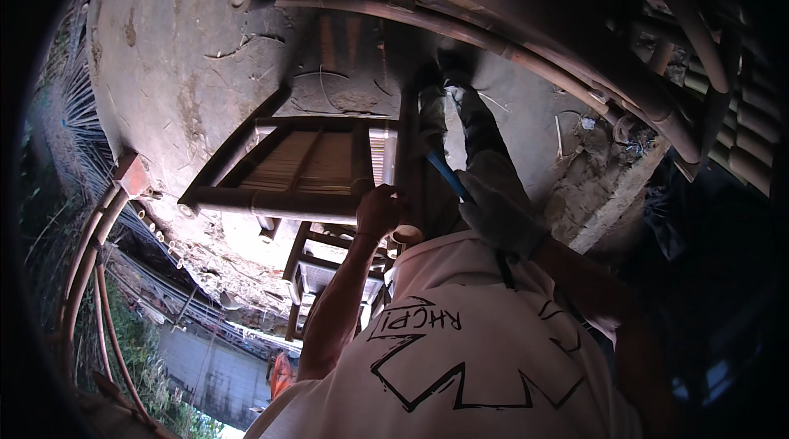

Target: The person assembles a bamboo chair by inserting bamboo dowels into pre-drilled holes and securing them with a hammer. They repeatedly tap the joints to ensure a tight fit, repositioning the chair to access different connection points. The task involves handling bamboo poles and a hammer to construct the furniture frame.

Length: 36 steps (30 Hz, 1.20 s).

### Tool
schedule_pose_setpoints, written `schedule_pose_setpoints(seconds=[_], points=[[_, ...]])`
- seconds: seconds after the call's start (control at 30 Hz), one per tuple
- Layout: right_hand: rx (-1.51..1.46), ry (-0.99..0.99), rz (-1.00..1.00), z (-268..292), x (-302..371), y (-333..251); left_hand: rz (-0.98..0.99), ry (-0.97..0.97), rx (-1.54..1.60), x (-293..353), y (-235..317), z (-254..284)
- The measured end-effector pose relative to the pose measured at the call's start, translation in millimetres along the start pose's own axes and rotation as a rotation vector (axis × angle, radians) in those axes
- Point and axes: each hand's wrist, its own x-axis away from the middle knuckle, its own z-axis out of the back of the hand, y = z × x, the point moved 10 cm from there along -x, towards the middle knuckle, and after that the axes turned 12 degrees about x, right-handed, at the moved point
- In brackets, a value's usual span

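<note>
A bamboo chair-like frame (279, 202) with a slatted panel (300, 161) stands left of my legs. Bare and closed, my left hand (380, 210) rests at the frame's near right corner, beside a round pole end (407, 234). What its fingers pinch, if anything, is too dark to make out. My right hand (497, 209) wears a grey glove and is wrapped round the blue handle of a tool (446, 174). The tool slants up and left toward the frame's upright. Its far end is lost in shadow, so its kind cannot be told.
A second bamboo frame (316, 262) stands beyond my left forearm. A long bent bamboo pole (460, 28) edges the dark furniture at the top. Broken ground with rubble (604, 184) lies to the right. Thin strips (325, 81) litter the concrete floor (177, 53).
</note>
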Motion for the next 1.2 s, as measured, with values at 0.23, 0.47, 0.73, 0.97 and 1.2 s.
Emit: schedule_pose_setpoints(seconds=[0.23,0.47,0.73,0.97,1.2], points=[[0.062,-0.024,-0.011,6,9,-24,-0.015,0.049,-0.007,9,12,6],[0.102,0.119,0.142,18,9,-36,-0.046,0.093,-0.027,16,11,6],[0.148,-0.111,0.003,13,2,-27,-0.019,0.14,-0.009,16,9,6],[0.155,-0.283,0.024,-30,22,-7,-0.431,0.672,-0.02,67,36,11],[0.269,0.444,0.161,37,12,-33,-0.463,0.751,-0.004,63,27,10]])
